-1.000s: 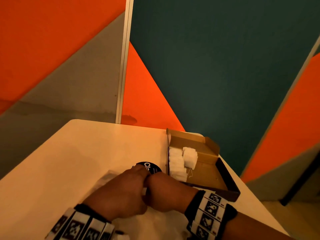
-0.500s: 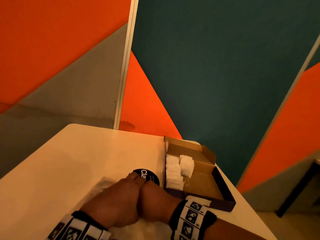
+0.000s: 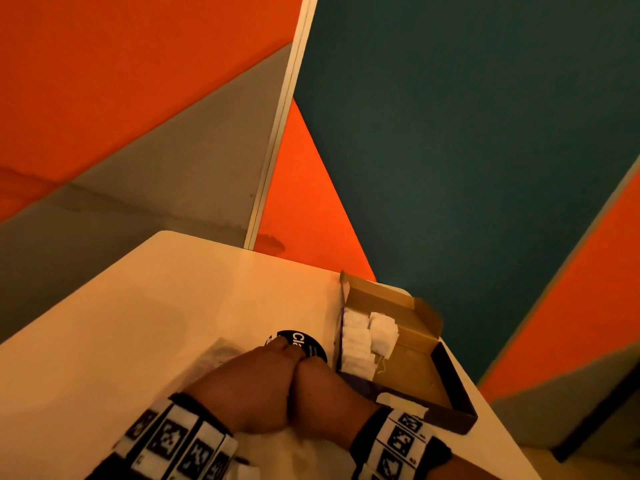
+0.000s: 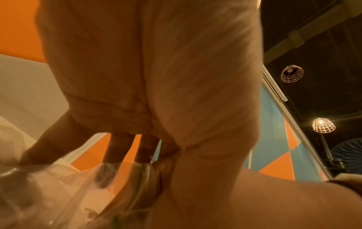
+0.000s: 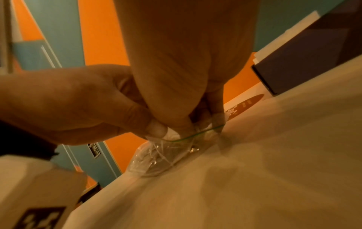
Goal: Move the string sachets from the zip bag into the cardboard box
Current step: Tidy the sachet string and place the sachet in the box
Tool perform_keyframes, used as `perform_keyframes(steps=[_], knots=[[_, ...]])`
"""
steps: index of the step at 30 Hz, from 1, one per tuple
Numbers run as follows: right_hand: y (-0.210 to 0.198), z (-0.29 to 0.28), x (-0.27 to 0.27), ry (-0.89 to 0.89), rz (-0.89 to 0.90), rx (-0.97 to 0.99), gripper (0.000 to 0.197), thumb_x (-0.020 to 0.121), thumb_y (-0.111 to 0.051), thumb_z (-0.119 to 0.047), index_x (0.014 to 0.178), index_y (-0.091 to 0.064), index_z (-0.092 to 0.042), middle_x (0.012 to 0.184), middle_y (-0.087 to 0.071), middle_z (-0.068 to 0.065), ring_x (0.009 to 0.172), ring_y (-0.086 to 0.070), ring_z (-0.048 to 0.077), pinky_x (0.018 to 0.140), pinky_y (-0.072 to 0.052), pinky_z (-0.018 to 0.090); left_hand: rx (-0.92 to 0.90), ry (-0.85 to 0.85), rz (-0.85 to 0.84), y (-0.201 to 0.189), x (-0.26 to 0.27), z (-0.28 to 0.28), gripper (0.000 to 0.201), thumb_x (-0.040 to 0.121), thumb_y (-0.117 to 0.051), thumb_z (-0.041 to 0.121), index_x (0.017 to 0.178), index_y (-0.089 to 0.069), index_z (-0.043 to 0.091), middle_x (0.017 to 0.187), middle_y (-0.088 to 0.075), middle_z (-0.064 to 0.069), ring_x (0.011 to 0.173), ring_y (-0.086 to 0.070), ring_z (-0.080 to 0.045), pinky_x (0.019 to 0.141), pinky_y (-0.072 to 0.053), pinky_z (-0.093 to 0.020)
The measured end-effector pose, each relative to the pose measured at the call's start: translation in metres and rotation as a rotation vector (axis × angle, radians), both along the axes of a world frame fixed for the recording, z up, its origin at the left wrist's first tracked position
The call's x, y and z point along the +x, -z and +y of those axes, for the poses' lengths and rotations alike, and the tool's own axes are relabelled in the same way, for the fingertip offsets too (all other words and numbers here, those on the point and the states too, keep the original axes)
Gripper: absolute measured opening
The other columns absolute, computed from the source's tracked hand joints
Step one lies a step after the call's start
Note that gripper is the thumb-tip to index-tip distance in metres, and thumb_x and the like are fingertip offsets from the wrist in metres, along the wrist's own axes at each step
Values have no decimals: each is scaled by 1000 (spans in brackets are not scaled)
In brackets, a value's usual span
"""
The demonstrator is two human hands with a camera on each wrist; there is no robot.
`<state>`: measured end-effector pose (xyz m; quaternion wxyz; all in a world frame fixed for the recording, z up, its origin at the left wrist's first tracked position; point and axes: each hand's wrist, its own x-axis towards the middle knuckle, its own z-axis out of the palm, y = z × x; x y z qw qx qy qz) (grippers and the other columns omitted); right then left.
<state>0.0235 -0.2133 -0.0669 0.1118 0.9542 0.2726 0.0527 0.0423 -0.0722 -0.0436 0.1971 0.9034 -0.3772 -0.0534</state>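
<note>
Pinching the clear zip bag at its green-lined mouth, the left hand and right hand press knuckle to knuckle near the white table's front edge. Just right — the open cardboard box, white string sachets stacked along its left wall, bare tabletop stretching left.
</note>
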Motion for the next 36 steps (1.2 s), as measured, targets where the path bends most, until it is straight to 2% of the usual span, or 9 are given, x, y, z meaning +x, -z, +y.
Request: perform_keyframes(steps=[4,7,10,15,19,24,28,31,36], knots=[[-7,-5,-4,-5,77,54,19,83,-61,-12,90,-77,-5,85,-75,14,78,-72,31,63,-54,23,-13,-4,17,-3,-2,-1,60,80,-67,25,136,-45,22,129,-48,1,111,-56,-17,95,-49,-30],[5,-10,-2,12,241,150,37,81,-43,-19,79,-77,-6,72,-72,10,62,-70,25,52,-57,28,37,15,-10,-4,-4,0,50,85,-66,28,131,-50,18,128,-50,-2,113,-52,-17,94,-43,-26],[3,-9,-6,8,164,294,50,88,-35,-30,97,-73,1,91,-72,20,79,-69,34,66,-52,34,29,6,18,-4,-2,2,48,80,-69,29,125,-53,19,125,-51,-2,109,-54,-17,92,-48,-30],[-5,-11,-18,165,140,593,26,99,-56,-17,123,-62,-12,110,-73,6,95,-68,22,82,-54,29,19,16,85,-14,-4,9,45,80,-70,20,121,-51,22,109,-46,5,94,-51,-11,64,-36,-17],[-7,-26,-17,308,224,833,11,94,-64,-11,96,-65,-22,88,-69,-9,79,-65,6,77,-54,19,-54,2,141,-15,-3,11,43,75,-74,15,104,-48,32,92,-43,14,69,-49,-3,50,-33,-11],[-7,-38,-23,446,300,1059,8,91,-67,-1,92,-67,-9,86,-72,2,80,-69,11,75,-61,27,-39,23,154,-16,-4,13,58,79,-76,20,131,-50,31,105,-36,13,59,-45,3,38,-33,-2],[-6,-38,-28,457,345,1007,22,90,-66,-1,102,-69,-19,100,-73,-4,93,-69,10,88,-59,28,-49,39,140,-16,-4,13,62,79,-76,21,134,-50,31,113,-44,11,64,-49,2,46,-33,-2],[-6,-27,-31,431,324,771,26,90,-72,-24,114,-68,-31,110,-70,-13,95,-63,-1,83,-47,10,-44,38,142,-16,-6,13,61,76,-79,24,131,-54,32,124,-55,9,89,-53,-5,70,-44,-17],[-5,-10,-24,356,300,568,27,89,-70,-18,115,-76,-20,118,-74,-3,105,-66,10,88,-46,16,-9,16,152,-11,-6,12,59,67,-82,27,122,-60,28,120,-63,6,100,-64,-14,85,-57,-36]])
